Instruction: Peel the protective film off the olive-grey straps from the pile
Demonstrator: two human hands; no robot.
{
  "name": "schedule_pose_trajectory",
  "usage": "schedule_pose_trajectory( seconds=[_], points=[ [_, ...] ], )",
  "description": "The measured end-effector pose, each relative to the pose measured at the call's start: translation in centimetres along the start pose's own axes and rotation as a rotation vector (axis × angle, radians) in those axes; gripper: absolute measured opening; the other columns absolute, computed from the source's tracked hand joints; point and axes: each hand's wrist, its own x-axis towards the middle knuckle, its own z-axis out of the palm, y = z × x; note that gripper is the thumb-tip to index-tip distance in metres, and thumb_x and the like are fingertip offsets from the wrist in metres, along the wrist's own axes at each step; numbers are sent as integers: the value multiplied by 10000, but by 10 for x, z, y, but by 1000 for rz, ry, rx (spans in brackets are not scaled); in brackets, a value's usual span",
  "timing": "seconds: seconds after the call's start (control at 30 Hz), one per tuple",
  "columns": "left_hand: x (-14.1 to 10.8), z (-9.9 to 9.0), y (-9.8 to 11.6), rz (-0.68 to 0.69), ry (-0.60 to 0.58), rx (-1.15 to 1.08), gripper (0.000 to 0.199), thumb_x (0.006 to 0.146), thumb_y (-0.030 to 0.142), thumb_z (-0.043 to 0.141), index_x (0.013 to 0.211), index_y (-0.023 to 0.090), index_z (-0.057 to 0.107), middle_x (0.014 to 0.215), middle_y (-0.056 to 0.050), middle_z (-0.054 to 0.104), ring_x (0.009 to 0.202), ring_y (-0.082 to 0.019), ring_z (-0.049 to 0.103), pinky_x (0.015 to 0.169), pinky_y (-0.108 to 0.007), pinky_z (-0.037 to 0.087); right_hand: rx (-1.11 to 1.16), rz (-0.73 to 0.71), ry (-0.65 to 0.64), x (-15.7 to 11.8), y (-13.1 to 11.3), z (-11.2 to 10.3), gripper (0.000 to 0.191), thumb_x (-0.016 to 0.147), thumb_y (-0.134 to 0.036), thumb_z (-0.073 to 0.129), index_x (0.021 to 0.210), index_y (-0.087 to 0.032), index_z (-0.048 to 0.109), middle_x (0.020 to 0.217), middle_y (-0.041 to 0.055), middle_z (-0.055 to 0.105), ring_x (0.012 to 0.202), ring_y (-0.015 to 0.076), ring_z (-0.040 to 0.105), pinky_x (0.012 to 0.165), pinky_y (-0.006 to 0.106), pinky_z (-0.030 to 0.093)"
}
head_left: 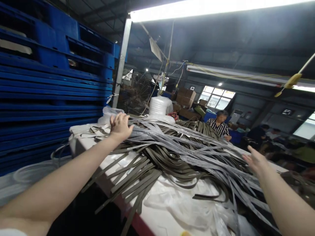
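Observation:
A large heap of long flat strips is spread over the table, with grey strips point(159, 137) lying across dark olive-brown strips point(162, 160). Over the heap's left end is my left hand point(121, 127), fingers apart and thumb stretched out; nothing shows in its grip. My right hand point(256, 160) is beside the right end of the grey strips, palm turned inward and fingers extended. Whether either hand touches the strips is hard to tell. Several brown strip ends hang over the near table edge. Crumpled clear plastic sheeting point(187, 200) lies in front of the heap.
Blue plastic pallets point(56, 82) are stacked high at the left. A white wrapped roll point(157, 106) stands behind the heap. Beyond the table sits a person in a striped shirt point(218, 126). A metal post point(122, 62) rises at the table's back left, under a tube light point(209, 9).

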Motion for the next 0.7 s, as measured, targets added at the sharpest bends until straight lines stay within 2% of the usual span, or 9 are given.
schedule_pose_trajectory(
  seconds=[0.1, 0.2, 0.3, 0.4, 0.5, 0.57, 0.63, 0.7],
  points=[
    [-70, 24, 15, 169, -127, -41, 344, 797, 264, 662, 1111, 125, 653, 1283, -182, 612, 1315, -347, 451, 1168, -566, 165, 32, 140, -101, -34, 27, 20, 189, 772, -277, 694, 685, -160, 574, 865, 179, 657, 701, 217, 681, 630, 373, 571],
    [-150, 38, 20, 207, -244, -141, 261, 821, 258, 611, 1061, 169, 661, 1211, -149, 655, 1240, -337, 532, 1130, -594, 248, 76, 188, -224, -83, 46, 28, 207, 747, -326, 702, 822, -144, 638, 926, 118, 682, 814, 207, 695, 723, 340, 589],
    [-228, 34, 30, 191, -349, -282, 211, 865, 245, 564, 1046, 182, 650, 1163, -133, 674, 1176, -312, 582, 1078, -581, 353, 94, 164, -346, -148, 55, 19, 361, 757, -440, 694, 976, -155, 672, 998, 95, 706, 897, 205, 692, 783, 332, 582],
    [-293, 11, 46, 187, -477, -443, 191, 903, 235, 539, 1056, 182, 640, 1176, -126, 663, 1182, -281, 582, 1036, -509, 446, -47, -71, -570, -225, 61, -3, 339, 831, -453, 635, 1014, -173, 687, 997, 95, 720, 910, 215, 683, 855, 382, 551],
    [-334, -16, 54, 145, -586, -553, 188, 922, 226, 529, 1065, 189, 645, 1178, -116, 662, 1168, -260, 596, 1011, -459, 494, -321, -307, -773, -297, 71, -28, 226, 870, -382, 608, 947, -193, 704, 995, 94, 719, 951, 229, 668, 893, 396, 526],
    [-350, -29, 53, 121, -628, -586, 179, 921, 228, 534, 1048, 194, 657, 1152, -108, 675, 1123, -253, 623, 985, -446, 521, -458, -375, -835, -334, 80, -43, 195, 888, -347, 586, 909, -196, 707, 1000, 101, 715, 960, 237, 666, 893, 399, 525],
    [-360, -37, 49, 98, -641, -590, 166, 916, 230, 539, 1008, 197, 672, 1115, -102, 691, 1068, -250, 651, 942, -438, 550, -594, -419, -913, -361, 90, -55, 197, 903, -321, 568, 936, -194, 715, 1060, 115, 709, 986, 245, 660, 917, 410, 517],
    [-365, -39, 44, 82, -641, -586, 161, 912, 228, 536, 968, 202, 686, 1077, -95, 705, 1024, -245, 670, 905, -430, 569, -740, -497, -976, -380, 100, -63, 228, 896, -305, 586, 1041, -177, 707, 1210, 142, 666, 1105, 280, 618, 983, 441, 480]
  ],
)
